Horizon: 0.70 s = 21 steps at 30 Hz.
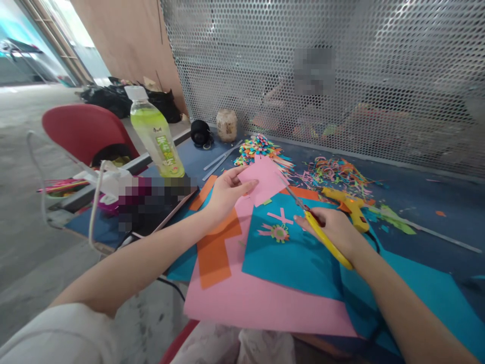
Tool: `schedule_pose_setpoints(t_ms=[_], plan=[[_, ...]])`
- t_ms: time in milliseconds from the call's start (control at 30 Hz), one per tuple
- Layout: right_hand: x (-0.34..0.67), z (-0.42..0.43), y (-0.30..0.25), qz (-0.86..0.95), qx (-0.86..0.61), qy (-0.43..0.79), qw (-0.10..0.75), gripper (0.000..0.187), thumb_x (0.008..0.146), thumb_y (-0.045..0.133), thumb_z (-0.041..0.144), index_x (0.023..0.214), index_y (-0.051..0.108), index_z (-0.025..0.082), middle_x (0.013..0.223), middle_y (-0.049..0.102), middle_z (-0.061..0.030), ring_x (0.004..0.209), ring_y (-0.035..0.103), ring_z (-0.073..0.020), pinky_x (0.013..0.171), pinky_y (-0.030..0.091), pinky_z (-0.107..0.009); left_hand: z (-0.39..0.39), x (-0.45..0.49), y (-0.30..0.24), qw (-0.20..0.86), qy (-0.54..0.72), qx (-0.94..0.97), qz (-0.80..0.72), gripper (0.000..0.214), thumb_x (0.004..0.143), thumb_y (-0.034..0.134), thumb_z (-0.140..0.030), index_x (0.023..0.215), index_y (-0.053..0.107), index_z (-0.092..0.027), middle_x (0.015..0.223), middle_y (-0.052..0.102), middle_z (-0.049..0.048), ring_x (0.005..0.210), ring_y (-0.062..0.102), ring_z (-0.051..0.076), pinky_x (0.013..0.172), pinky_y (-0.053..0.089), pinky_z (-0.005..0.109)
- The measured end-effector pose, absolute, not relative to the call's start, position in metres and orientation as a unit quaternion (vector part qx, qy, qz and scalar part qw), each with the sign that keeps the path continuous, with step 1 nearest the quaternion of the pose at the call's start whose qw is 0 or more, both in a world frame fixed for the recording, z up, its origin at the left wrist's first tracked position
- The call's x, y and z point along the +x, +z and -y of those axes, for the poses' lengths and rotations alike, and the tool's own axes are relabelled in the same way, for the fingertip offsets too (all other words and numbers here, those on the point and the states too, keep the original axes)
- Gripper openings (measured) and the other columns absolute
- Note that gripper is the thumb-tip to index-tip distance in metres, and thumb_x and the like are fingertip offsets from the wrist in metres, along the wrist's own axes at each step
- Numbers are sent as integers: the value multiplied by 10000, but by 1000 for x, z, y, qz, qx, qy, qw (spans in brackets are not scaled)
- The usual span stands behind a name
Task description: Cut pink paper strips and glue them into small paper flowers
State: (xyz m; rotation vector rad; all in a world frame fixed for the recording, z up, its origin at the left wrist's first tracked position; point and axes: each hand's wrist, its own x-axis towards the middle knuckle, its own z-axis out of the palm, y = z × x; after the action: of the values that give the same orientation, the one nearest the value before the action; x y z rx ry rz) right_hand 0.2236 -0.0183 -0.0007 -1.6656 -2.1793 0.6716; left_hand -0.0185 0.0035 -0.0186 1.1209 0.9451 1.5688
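My left hand point(226, 192) pinches a small pink paper piece point(265, 181) and holds it up above the table. My right hand point(333, 230) grips yellow-handled scissors point(316, 227), whose blades point up and left and reach the pink piece's right edge. Below the hands lie a blue sheet point(291, 253) with a small paper flower point(278, 232) glued on it, a large pink sheet point(250, 298) and an orange sheet point(215, 247).
A yellow glue gun point(350, 205) lies right of the scissors. Heaps of coloured paper scraps point(261, 147) and strips point(335, 172) sit farther back. A green drink bottle point(156, 132), a jar point(227, 125), a black roll point(200, 132) and a red chair point(85, 129) stand to the left. Perforated metal screen point(341, 60) behind.
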Motion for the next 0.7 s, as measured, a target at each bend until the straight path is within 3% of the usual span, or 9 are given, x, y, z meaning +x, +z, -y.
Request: schedule_pose_setpoints(t_ms=[333,567,700], plan=[[221,20,5,766,-592,201,151,458,713,531,601,530,403,201,516,322,43,510,305,-99,465,223,-248,-3,-19,-18,483,634,461,-389,459,597,772,-271,1023,644,-158,707,628,-10,568,515,53,529,412,175],[226,17,-3,773,-574,210,168,378,751,516,557,645,519,195,578,488,23,516,406,-118,483,250,-250,-2,-17,-19,510,613,460,-391,517,564,788,-255,1049,641,-148,775,647,6,618,544,68,591,441,192],[227,17,-6,769,-580,215,162,365,748,533,549,664,516,194,588,487,26,525,410,-118,496,252,-249,-1,-16,-20,517,602,465,-393,542,547,796,-241,1058,643,-143,772,651,10,627,550,74,588,437,190]])
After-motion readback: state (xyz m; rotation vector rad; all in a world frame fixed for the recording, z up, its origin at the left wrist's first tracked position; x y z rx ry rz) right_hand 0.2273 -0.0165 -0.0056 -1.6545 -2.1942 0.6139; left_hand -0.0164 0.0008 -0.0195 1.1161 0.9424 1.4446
